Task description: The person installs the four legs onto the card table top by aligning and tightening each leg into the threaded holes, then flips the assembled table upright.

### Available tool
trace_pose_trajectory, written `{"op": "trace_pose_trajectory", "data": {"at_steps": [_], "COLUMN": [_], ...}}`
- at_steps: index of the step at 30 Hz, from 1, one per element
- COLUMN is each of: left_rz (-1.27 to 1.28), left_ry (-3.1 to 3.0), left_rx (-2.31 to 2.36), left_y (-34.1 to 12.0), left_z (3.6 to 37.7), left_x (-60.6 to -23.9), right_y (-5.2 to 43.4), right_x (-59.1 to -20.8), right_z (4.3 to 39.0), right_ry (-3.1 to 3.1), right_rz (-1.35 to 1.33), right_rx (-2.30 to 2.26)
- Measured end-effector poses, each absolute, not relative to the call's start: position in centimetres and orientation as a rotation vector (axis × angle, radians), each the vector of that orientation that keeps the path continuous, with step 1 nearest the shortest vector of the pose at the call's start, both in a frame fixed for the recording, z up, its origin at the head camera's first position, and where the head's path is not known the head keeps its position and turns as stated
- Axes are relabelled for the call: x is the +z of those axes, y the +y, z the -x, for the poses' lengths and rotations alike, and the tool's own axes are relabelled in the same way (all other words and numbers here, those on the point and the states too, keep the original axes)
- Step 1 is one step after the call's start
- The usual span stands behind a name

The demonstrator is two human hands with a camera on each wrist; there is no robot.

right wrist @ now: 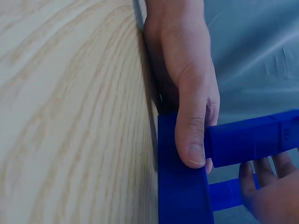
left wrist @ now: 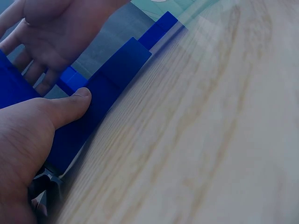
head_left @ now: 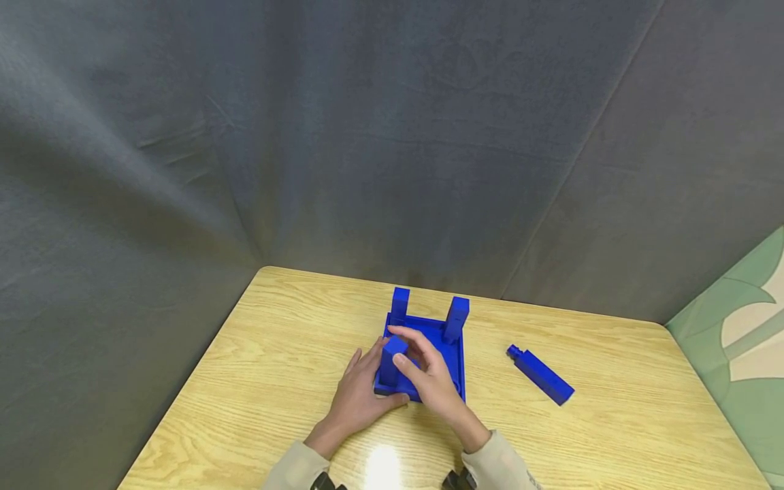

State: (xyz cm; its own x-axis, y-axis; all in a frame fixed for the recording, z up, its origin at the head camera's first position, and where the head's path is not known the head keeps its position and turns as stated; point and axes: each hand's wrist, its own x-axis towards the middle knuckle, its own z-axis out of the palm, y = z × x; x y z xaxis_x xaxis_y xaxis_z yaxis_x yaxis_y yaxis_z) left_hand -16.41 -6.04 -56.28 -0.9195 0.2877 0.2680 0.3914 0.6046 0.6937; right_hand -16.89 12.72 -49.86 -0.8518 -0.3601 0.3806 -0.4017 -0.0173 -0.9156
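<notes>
A blue square tray-like base [head_left: 456, 371] lies on the table with three blue square legs upright at its corners. My left hand [head_left: 358, 401] holds the near-left corner, its thumb [right wrist: 190, 126] along the base's front side. My right hand [head_left: 431, 381] is at the near-left leg [head_left: 389, 364], thumb by its top and index finger reaching past its far side. Those fingers look loosely bent; whether they touch the leg is unclear. Farther back stand the far-left leg [head_left: 400, 305] and the far-right leg [head_left: 456, 318].
A loose blue leg [head_left: 545, 378] with a narrow threaded-looking end lies on the wooden table [head_left: 643, 408], right of the base. Grey cloth [head_left: 392, 150] hangs behind the table's far edge. Green leaf-patterned fabric [head_left: 735, 354] is at the right.
</notes>
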Motion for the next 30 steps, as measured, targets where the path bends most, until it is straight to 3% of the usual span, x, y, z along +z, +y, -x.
{"op": "trace_pose_trajectory", "data": {"at_steps": [19,30], "left_rz": [0.583,0.581], "left_ry": [-2.679,-2.704], "left_rx": [-1.243,-1.241], "left_y": [-6.14,-6.11], "left_z": [16.43,16.42], "left_x": [-56.10,-56.09], "right_y": [11.75,12.74], "right_x": [-49.21,-49.67], "right_z": [16.60,17.11], "right_ry": [-2.287,-2.224], "right_rz": [-0.579,-0.775], "right_rx": [1.622,1.598]}}
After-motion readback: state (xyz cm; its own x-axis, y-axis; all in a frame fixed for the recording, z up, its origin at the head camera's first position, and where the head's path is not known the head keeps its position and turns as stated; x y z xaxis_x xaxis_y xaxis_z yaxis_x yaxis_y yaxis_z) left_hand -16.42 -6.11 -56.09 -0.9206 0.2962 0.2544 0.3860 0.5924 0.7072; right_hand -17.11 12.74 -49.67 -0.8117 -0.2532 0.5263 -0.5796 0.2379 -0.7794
